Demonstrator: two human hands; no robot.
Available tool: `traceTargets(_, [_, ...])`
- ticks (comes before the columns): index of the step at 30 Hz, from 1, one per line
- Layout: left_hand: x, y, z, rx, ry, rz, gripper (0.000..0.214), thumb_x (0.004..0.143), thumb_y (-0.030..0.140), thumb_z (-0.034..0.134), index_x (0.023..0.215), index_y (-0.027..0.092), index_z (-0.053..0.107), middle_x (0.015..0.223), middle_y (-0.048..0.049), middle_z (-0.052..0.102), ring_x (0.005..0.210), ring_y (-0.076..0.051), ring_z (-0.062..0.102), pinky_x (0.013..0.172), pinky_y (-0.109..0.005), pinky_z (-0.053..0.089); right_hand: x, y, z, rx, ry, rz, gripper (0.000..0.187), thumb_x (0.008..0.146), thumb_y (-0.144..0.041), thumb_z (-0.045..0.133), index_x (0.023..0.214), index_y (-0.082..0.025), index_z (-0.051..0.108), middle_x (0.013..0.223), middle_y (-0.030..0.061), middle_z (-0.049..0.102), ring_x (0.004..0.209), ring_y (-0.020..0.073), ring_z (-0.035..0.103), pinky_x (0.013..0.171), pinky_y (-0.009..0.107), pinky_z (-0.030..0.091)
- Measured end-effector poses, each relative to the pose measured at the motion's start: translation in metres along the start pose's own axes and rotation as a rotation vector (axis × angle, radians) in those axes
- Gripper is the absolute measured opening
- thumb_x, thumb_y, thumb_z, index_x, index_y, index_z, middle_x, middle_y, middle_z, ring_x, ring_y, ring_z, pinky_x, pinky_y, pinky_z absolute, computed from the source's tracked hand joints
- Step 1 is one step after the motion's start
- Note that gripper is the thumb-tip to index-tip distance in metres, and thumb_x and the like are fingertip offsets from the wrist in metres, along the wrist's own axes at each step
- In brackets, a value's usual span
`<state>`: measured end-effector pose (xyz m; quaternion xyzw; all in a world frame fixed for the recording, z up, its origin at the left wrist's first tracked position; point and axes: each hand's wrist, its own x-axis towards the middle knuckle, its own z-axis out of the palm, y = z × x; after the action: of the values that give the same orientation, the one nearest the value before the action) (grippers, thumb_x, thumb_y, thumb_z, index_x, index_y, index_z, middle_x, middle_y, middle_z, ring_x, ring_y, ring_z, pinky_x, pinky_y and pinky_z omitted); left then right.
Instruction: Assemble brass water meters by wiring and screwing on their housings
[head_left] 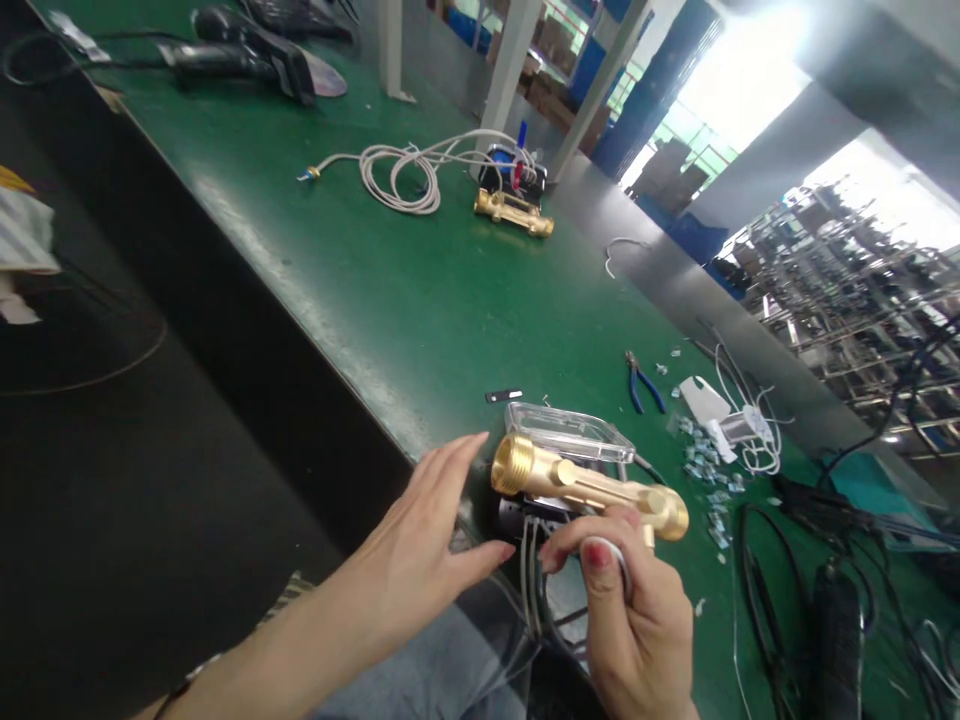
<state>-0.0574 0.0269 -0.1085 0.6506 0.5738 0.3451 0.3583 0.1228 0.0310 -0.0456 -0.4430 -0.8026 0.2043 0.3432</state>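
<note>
A brass pipe fitting [585, 485] with threaded ends lies across a black meter body with a clear plastic lid [566, 432], at the near edge of the green bench [420, 300]. My left hand [420, 540] is open, fingers stretched out beside the fitting's left threaded end. My right hand [637, 610] is closed under the fitting's right part, fingers curled round grey cables [531, 590] that run down from the meter.
A second brass meter [514, 195] with a coiled white cable [405, 175] sits farther back. Blue-handled pliers [643, 382], small metal clips [705, 465], a white part and wires lie to the right. Black cables and a tool [836, 620] lie at right. Barcode scanner [247, 55] at top left.
</note>
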Motion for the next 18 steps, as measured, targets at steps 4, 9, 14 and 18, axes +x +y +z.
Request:
traceTargets(4, [-0.014, 0.004, 0.009, 0.017, 0.049, -0.109, 0.052, 0.086, 0.036, 0.051, 0.133, 0.023, 0.033, 0.121, -0.0092, 0.053, 0.110, -0.025, 0.054, 0.092, -0.043, 0.049, 0.001, -0.003, -0.003, -0.026, 0.049, 0.019, 0.021, 0.091, -0.014, 0.042, 0.087, -0.023, 0.060, 0.078, -0.0043, 0.065, 0.075, 0.0093, 0.057, 0.073, 0.022, 0.039])
traceTargets(9, [-0.007, 0.011, 0.011, 0.030, 0.064, -0.100, 0.044, 0.085, 0.035, 0.050, 0.125, 0.018, 0.043, 0.108, -0.0093, 0.059, 0.101, -0.024, 0.058, 0.088, -0.041, 0.049, 0.001, -0.003, -0.005, -0.036, 0.059, 0.054, 0.022, 0.092, -0.015, 0.041, 0.086, -0.022, 0.061, 0.076, -0.0041, 0.064, 0.075, 0.0085, 0.058, 0.072, 0.020, 0.042])
traceTargets(14, [-0.001, 0.012, 0.001, -0.137, -0.080, -0.260, 0.046, 0.085, 0.044, 0.048, 0.122, 0.016, 0.047, 0.094, -0.0060, 0.065, 0.072, -0.018, 0.064, 0.068, -0.033, 0.052, 0.005, -0.003, -0.003, -0.018, 0.094, 0.036, 0.022, 0.092, -0.016, 0.042, 0.081, -0.021, 0.060, 0.074, -0.0028, 0.064, 0.073, 0.0086, 0.060, 0.071, 0.020, 0.043])
traceTargets(18, [-0.005, 0.011, 0.004, -0.438, -0.230, -0.316, 0.041, 0.085, 0.048, 0.049, 0.109, 0.014, 0.051, 0.075, -0.0021, 0.064, 0.068, -0.018, 0.064, 0.063, -0.030, 0.052, 0.010, -0.005, -0.002, -0.030, 0.137, 0.032, 0.023, 0.093, -0.018, 0.042, 0.078, -0.020, 0.059, 0.072, -0.0019, 0.064, 0.072, 0.0097, 0.061, 0.070, 0.021, 0.043])
